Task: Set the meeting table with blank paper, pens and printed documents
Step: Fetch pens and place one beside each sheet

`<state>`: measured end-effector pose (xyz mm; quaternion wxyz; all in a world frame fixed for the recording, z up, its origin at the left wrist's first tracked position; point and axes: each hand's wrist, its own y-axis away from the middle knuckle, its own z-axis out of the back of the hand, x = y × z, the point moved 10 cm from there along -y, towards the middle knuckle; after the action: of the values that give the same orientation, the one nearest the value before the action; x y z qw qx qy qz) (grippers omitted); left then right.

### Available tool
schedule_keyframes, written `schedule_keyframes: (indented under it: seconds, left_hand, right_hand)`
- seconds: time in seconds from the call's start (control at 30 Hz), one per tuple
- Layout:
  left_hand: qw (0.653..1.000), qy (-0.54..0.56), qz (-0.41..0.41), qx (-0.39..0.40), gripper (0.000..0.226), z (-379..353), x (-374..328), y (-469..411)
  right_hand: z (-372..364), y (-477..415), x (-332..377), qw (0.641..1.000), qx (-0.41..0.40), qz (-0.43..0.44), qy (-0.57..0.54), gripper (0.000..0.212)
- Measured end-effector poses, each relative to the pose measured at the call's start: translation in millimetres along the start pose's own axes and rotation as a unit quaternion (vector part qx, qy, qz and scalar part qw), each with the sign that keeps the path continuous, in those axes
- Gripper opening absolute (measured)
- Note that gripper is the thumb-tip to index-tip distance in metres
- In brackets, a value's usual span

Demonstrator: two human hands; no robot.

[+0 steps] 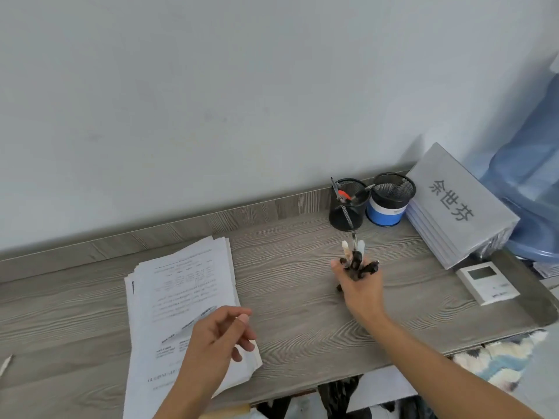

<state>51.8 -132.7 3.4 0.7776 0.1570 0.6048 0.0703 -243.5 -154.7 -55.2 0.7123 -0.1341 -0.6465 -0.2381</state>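
Observation:
A stack of printed documents (181, 285) lies on the left half of the grey wooden table (296, 322). My left hand (217, 340) hovers over the stack's lower right corner with fingers loosely curled, holding nothing. My right hand (360, 285) is stretched out over the table's middle right and grips a bundle of pens (354, 252), their white caps pointing away from me. Just beyond the pens stands a black mesh pen holder (348, 207) with a few items inside.
A second mesh holder with a blue and white band (390, 201) stands beside the first. A stack of grey name cards (456, 204) leans at the far right, a small white device (487, 282) lies in front of it. The wall runs along the table's back edge.

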Motion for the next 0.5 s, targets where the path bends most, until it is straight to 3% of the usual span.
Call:
schedule_keyframes:
  seconds: [0.1,0.27,0.3,0.43,0.5]
  left_hand:
    - [1.0,-0.004,0.007,-0.008,0.017,-2.0,-0.5,-1.1]
    - [0.999,-0.012,-0.024,-0.035,0.01,-14.0,-17.8,-10.6]
    - [0.999,-0.016,-0.032,-0.04,0.018,-18.2,-23.2,-14.1]
    - [0.998,-0.012,-0.064,-0.009,0.087,-47.9,-44.4,-29.6]
    - [0.996,0.034,-0.074,-0.031,0.086,-57.6,-53.1,-32.3]
  right_hand:
    - [-7.5,-1.2,-18.0,0.998,0.034,-0.006,0.042,0.016]
    - [-24.2,-4.2,12.5,0.967,0.116,0.082,0.213,0.023]
    - [-30.6,-0.6,21.6,0.95,0.139,0.105,0.26,0.021]
    - [-59.7,25.0,50.8,0.878,0.231,0.166,0.386,0.011]
    - [-75.0,43.6,57.7,0.845,0.274,0.178,0.423,0.014]
